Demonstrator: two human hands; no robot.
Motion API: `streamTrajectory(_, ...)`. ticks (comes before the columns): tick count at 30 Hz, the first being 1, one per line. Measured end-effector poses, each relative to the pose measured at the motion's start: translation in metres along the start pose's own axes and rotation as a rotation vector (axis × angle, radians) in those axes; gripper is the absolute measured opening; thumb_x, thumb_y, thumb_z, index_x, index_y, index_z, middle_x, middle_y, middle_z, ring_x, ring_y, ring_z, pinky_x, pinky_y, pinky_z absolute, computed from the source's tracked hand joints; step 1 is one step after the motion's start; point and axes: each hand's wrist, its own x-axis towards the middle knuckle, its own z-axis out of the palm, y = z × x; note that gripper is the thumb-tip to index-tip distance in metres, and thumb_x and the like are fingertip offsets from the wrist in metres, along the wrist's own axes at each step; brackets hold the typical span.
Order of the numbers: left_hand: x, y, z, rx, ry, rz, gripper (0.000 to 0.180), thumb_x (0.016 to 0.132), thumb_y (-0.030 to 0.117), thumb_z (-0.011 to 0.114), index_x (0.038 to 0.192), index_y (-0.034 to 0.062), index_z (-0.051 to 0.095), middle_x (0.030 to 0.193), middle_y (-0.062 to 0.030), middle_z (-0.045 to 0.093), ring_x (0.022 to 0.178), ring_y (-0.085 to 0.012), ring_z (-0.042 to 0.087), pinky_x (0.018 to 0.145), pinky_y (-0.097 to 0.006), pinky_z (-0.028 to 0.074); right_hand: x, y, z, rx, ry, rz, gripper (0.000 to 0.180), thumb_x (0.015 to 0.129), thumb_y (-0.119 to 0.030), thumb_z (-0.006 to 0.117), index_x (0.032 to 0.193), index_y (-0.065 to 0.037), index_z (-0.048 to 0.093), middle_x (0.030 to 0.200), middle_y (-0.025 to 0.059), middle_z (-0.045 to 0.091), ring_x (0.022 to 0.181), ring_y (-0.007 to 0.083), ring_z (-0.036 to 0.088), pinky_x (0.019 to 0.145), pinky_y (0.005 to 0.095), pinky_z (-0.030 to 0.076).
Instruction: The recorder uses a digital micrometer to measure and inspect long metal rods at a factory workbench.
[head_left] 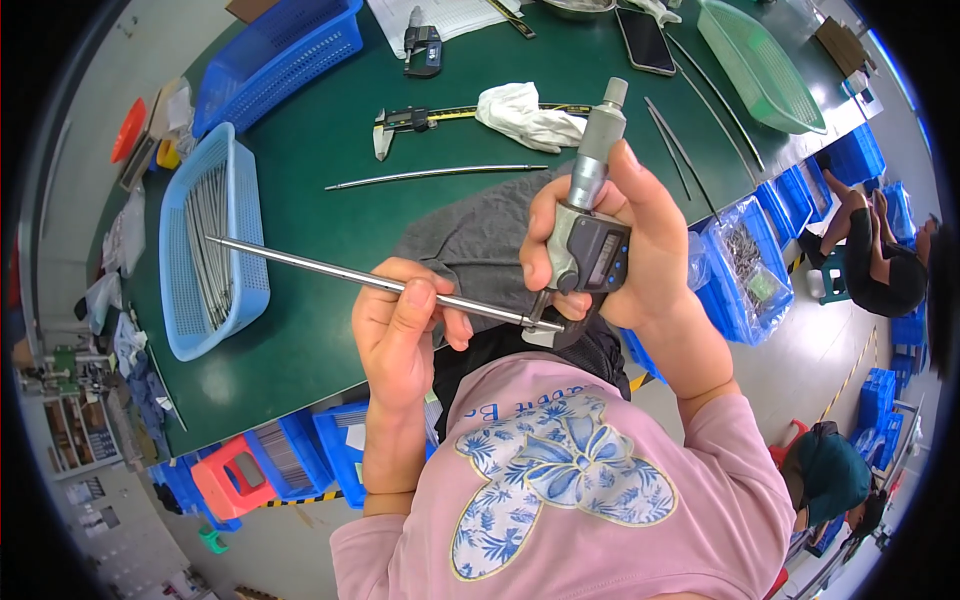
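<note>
My left hand (398, 325) is closed round a thin metal rod (330, 270), whose tapered far end reaches over the light-blue basket on the left. In my right hand (645, 235) is a digital micrometer (590, 245), gripped by its frame with the thimble pointing up and away. The rod's near end sits in the micrometer's jaw opening; whether both faces touch it I cannot tell. Beneath my hands lies a grey cloth (470, 235). Beyond it, another metal rod (435, 177) rests on the green table (310, 215).
A light-blue basket (262, 270) holds several rods. Farther back are a caliper (405, 121), a white glove (525, 115), a second micrometer (423, 50), a blue basket (285, 70), a phone (645, 42) and a green basket (765, 80). Long rods (725, 105) lie at the right.
</note>
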Motion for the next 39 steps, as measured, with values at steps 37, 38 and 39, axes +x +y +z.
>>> streamTrajectory(37,-0.002,0.006,0.0,0.062,0.0,0.001,0.02,0.087,0.017,0.049,0.083,-0.0026,0.048,0.058,-0.0121,0.053,0.045,-0.016,0.052,0.04,-0.024,0.043,-0.01,0.008,0.004,-0.062,0.093,-0.018,0.061,0.089,-0.053,0.028,0.084,0.0,0.057,0.064,0.0121,0.06,0.039,0.0131,0.046,0.036,0.0224,0.037)
streamTrajectory(38,-0.002,0.007,0.0,0.062,0.006,0.002,0.02,0.087,0.017,0.049,0.083,-0.0026,0.048,0.058,-0.0121,0.053,0.045,-0.016,0.052,0.04,-0.024,0.043,-0.01,0.008,0.005,-0.062,0.091,-0.013,0.061,0.089,-0.053,0.028,0.084,0.0,0.057,0.064,0.0121,0.06,0.039,0.0131,0.046,0.036,0.0224,0.037)
streamTrajectory(39,-0.002,0.007,0.0,0.059,0.01,0.002,0.02,0.087,0.017,0.049,0.083,-0.0026,0.048,0.058,-0.0121,0.053,0.045,-0.016,0.052,0.041,-0.024,0.043,-0.01,0.009,0.005,-0.052,0.099,-0.006,0.062,0.09,-0.053,0.026,0.084,0.0,0.056,0.065,0.0123,0.06,0.039,0.013,0.046,0.036,0.0226,0.037)
